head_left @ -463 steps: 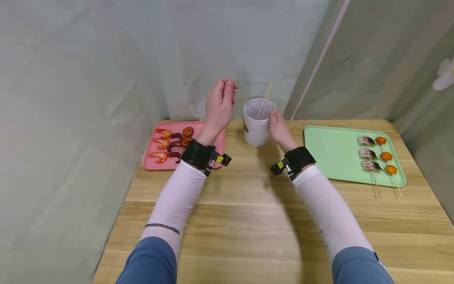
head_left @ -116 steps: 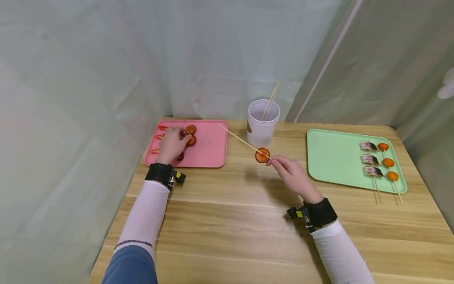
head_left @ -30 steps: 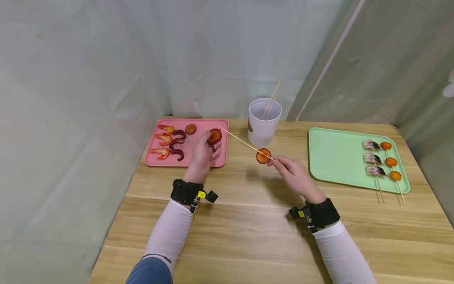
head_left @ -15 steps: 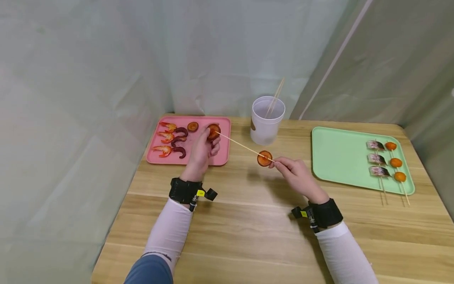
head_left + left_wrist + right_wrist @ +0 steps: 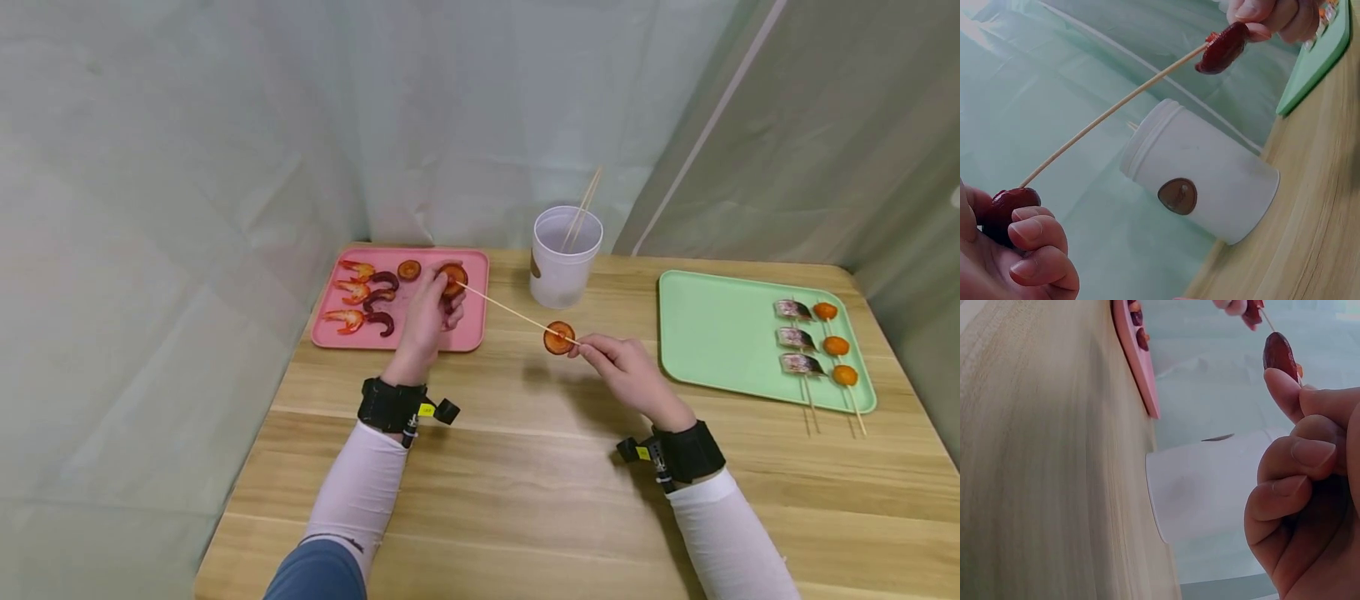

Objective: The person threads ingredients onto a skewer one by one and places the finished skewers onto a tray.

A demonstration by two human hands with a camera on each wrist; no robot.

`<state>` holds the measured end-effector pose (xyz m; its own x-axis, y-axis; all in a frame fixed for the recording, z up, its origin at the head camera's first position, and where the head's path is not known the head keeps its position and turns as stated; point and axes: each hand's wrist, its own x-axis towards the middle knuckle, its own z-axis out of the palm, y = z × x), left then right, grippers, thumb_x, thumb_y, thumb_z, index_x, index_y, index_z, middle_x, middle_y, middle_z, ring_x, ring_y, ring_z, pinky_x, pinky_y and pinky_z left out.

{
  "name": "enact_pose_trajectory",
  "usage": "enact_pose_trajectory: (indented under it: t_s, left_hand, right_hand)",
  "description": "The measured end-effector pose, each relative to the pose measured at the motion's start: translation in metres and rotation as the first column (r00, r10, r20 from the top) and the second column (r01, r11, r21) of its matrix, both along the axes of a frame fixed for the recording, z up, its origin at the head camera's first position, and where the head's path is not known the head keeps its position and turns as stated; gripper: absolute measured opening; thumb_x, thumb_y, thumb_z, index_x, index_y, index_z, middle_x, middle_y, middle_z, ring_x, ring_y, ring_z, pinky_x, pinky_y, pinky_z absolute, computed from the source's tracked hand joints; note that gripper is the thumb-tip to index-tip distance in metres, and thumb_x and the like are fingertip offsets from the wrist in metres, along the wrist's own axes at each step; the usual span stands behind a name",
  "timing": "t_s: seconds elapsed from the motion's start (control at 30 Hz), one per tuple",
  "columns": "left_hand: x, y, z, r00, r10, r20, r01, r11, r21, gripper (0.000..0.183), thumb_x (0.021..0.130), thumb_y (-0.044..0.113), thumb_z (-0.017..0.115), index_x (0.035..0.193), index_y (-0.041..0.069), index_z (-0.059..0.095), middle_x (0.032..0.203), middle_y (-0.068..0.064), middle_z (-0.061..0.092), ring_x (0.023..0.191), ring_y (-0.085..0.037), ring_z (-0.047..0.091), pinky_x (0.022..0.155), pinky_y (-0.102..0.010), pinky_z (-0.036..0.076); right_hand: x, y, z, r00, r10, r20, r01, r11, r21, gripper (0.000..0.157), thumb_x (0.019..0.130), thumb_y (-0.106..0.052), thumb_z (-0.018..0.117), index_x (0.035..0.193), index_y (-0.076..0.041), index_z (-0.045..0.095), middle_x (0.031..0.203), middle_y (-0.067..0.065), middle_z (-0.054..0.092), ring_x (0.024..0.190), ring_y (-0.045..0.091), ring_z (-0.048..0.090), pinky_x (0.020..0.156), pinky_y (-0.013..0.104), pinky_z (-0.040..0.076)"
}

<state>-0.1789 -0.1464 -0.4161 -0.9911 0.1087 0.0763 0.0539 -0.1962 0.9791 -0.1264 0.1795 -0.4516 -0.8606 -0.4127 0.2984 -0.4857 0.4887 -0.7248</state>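
Note:
Over the pink tray [image 5: 468, 337], my left hand [image 5: 424, 325] holds a round mushroom cap [image 5: 453, 271], dark-skinned with an orange-brown face. My right hand [image 5: 628, 375] pinches a thin wooden skewer [image 5: 506, 310] near its lower end. A second mushroom cap [image 5: 553, 342] is threaded on it, close to my right fingertips; in the right wrist view this cap [image 5: 1277, 355] is dark red and glossy. The skewer's far end meets the face of the left-hand cap [image 5: 1011, 201] in the left wrist view; how deep it goes is hidden.
The pink tray bears one more mushroom cap [image 5: 408, 269], several shrimp [image 5: 352, 290] and dark curled tentacle-like pieces [image 5: 378, 322]. A white cup [image 5: 558, 279] with skewers stands behind my hands. On the right, a green tray [image 5: 712, 333] holds loaded skewers with fish pieces [image 5: 801, 364] and orange balls [image 5: 836, 345].
Since the oldest frame, a skewer has left the cup and gained a mushroom cap. My left hand has lifted another cap from the pink tray, and the skewer tip has come against it.

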Motion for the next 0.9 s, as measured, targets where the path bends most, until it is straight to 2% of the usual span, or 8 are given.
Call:
enact_pose_trajectory:
  t_s: [0.1,0.23,0.43,0.53,0.6,0.73,0.9]
  left_hand:
    - [0.000,0.000,-0.001,1.000,0.022,-0.018,-0.024,0.998,-0.060,0.040,0.118,0.025,0.030,0.149,0.003,0.043,0.094,-0.007,0.047,0.065,-0.015,0.040,0.056,-0.022,0.034]
    - [0.001,0.002,-0.001,0.999,0.032,-0.037,-0.037,0.991,-0.126,0.039,0.118,0.026,0.033,0.149,0.005,0.046,0.095,-0.008,0.048,0.066,-0.014,0.042,0.056,-0.022,0.035]
    - [0.005,0.012,-0.001,0.999,0.005,-0.036,-0.009,0.994,-0.105,0.034,0.116,0.026,0.044,0.145,0.009,0.048,0.093,-0.007,0.049,0.067,-0.014,0.042,0.058,-0.022,0.035]
    - [0.007,0.017,-0.002,0.999,-0.009,-0.040,0.005,0.995,-0.101,0.035,0.115,0.023,0.048,0.146,0.007,0.046,0.087,-0.006,0.048,0.064,-0.014,0.041,0.057,-0.022,0.035]
    - [0.008,0.021,-0.002,0.999,-0.025,-0.034,0.022,0.995,-0.097,0.038,0.115,0.022,0.049,0.148,0.004,0.044,0.086,-0.007,0.047,0.062,-0.014,0.039,0.055,-0.023,0.035]
    - [0.012,0.029,-0.002,0.997,-0.072,-0.003,0.071,0.993,-0.097,0.041,0.115,0.023,0.048,0.152,0.006,0.041,0.090,-0.008,0.047,0.060,-0.013,0.038,0.049,-0.022,0.034]
    - [0.016,0.040,-0.006,0.993,-0.113,-0.031,0.107,0.985,-0.135,0.040,0.116,0.020,0.047,0.151,0.002,0.041,0.093,-0.008,0.048,0.060,-0.013,0.039,0.050,-0.022,0.033]
  right_hand:
    - [0.000,0.000,0.000,1.000,0.002,0.001,-0.002,1.000,0.002,0.018,0.109,-0.010,0.061,0.109,-0.008,0.079,0.104,0.004,0.079,0.091,0.026,0.071,0.080,0.038,0.055]
    - [0.000,0.001,0.000,1.000,0.001,-0.003,-0.001,1.000,0.001,0.018,0.109,-0.010,0.062,0.110,-0.008,0.079,0.104,0.003,0.080,0.091,0.023,0.071,0.080,0.038,0.055]
    - [0.001,0.000,-0.001,1.000,-0.011,-0.015,0.011,1.000,0.000,0.018,0.109,-0.010,0.062,0.111,-0.008,0.080,0.106,0.004,0.080,0.089,0.019,0.069,0.078,0.037,0.054]
    - [0.002,-0.001,0.000,1.000,-0.019,-0.014,0.019,1.000,-0.002,0.018,0.109,-0.010,0.062,0.112,-0.008,0.080,0.106,0.004,0.080,0.089,0.018,0.069,0.078,0.037,0.054]
    - [0.002,-0.002,0.000,1.000,-0.021,-0.010,0.021,1.000,-0.005,0.018,0.109,-0.011,0.062,0.112,-0.008,0.080,0.106,0.004,0.080,0.089,0.020,0.070,0.078,0.037,0.054]
    - [0.002,-0.004,0.001,1.000,-0.021,0.002,0.021,1.000,-0.015,0.018,0.110,-0.012,0.062,0.113,-0.008,0.079,0.107,0.002,0.080,0.091,0.021,0.070,0.079,0.038,0.054]
    - [0.003,-0.007,-0.001,1.000,-0.018,0.002,0.018,0.999,-0.027,0.019,0.110,-0.011,0.060,0.112,-0.009,0.079,0.107,0.005,0.080,0.089,0.022,0.068,0.078,0.037,0.053]
